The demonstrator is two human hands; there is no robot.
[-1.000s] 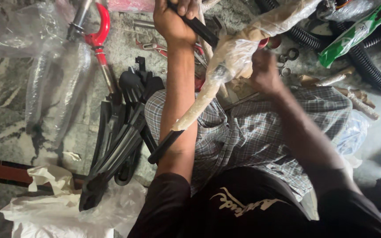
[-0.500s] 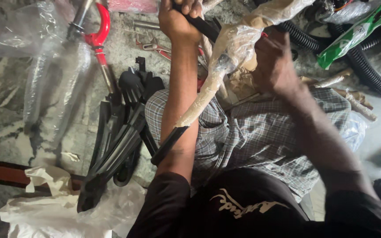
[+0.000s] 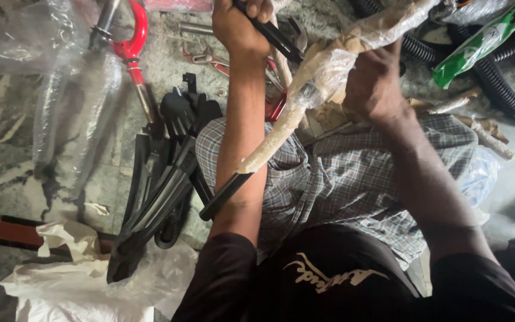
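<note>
The left hand (image 3: 239,27) grips black-handled pliers (image 3: 278,39) above a plastic-wrapped black rod (image 3: 305,101), which the right hand (image 3: 374,86) steadies over a checked-cloth lap (image 3: 341,179); black plastic parts (image 3: 162,179) lie on the floor beside.

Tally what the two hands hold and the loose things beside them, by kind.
Wrapped long part, in right hand: 1
Black tool, in left hand: 1
Red hook: 1
Green packet: 1
Black ribbed hose: 1
Total: 5

We see workshop floor, likely bicycle assembly: bare mottled stone floor (image 3: 13,149), pile of black plastic mudguards (image 3: 162,179), red frame part (image 3: 133,42), corrugated black hoses (image 3: 508,89), loose wrapping plastic (image 3: 78,286) around us.
</note>
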